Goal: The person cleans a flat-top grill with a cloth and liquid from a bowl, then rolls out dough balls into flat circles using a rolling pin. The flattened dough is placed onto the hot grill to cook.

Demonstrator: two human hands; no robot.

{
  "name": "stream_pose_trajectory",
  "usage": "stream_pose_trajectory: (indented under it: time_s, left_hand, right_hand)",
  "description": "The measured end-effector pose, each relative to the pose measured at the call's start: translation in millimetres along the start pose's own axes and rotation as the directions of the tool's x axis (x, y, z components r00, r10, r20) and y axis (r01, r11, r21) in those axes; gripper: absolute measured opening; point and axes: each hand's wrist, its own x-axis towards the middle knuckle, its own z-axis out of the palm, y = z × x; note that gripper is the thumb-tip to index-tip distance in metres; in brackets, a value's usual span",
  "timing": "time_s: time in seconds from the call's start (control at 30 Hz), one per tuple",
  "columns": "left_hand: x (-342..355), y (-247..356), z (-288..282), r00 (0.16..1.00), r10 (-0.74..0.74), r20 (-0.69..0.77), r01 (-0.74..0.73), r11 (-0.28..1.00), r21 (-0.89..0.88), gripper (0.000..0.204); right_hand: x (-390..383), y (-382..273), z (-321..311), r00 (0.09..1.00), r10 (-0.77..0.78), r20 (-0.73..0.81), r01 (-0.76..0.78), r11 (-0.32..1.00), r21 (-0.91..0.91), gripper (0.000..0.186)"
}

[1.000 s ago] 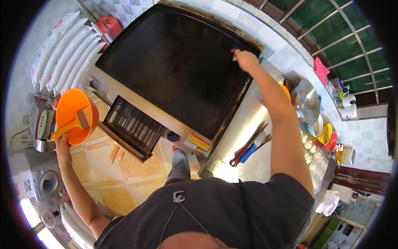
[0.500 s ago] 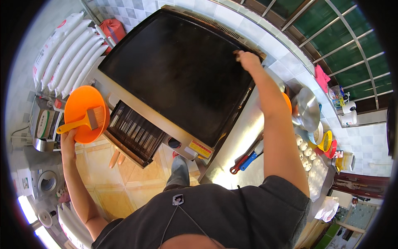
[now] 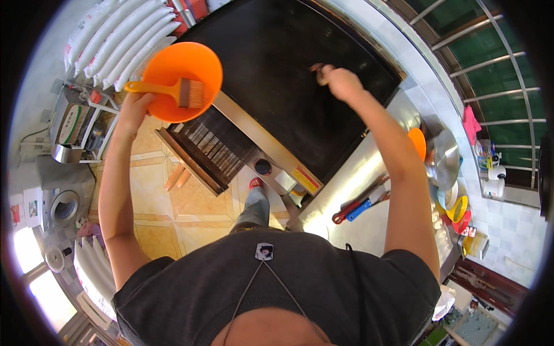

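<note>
I see the left hand clasping the orange bowl [image 3: 203, 62], brush [image 3: 183, 92] across its rim, fingers partly hidden; the right hand [image 3: 344, 85] pinches a brown thing [image 3: 318, 74], unidentifiable, over the black griddle [image 3: 259, 75], cut off above. The floor [image 3: 153, 199] is tiled.

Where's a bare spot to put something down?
The black griddle looks bare between the orange bowl and the right hand, but it may be hot. The steel counter has a bare strip between the griddle and the red-handled tool. It's crowded farther right, where the yellow bowl and red bowl sit close together.
</note>
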Motion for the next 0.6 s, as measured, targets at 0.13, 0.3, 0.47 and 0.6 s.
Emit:
stream_pose_trajectory:
  time_s: [0.13, 0.3, 0.47, 0.6]
  left_hand:
    - [29, -8, 11, 0.993, 0.041, 0.115, -0.036, 0.998, -0.053, 0.024]
    - [58, 28, 27, 1.0, 0.02, 0.022, -0.025, 0.969, 0.247, 0.03]
    - [90, 47, 25, 0.997, 0.071, -0.031, -0.057, 0.946, 0.32, 0.03]
    - [110, 54, 27, 0.989, 0.093, -0.119, -0.038, 0.916, 0.399, 0.031]
  right_hand:
    - [36, 29, -39, 0.924, 0.172, -0.341, 0.035, 0.85, 0.525, 0.011]
    - [58, -86, -128, 0.976, 0.132, -0.172, 0.126, 0.299, 0.946, 0.007]
    - [129, -196, -109, 0.88, -0.001, -0.475, 0.312, 0.754, 0.577, 0.016]
    - [173, -224, -75, 0.936, 0.086, -0.34, 0.066, 0.91, 0.41, 0.019]
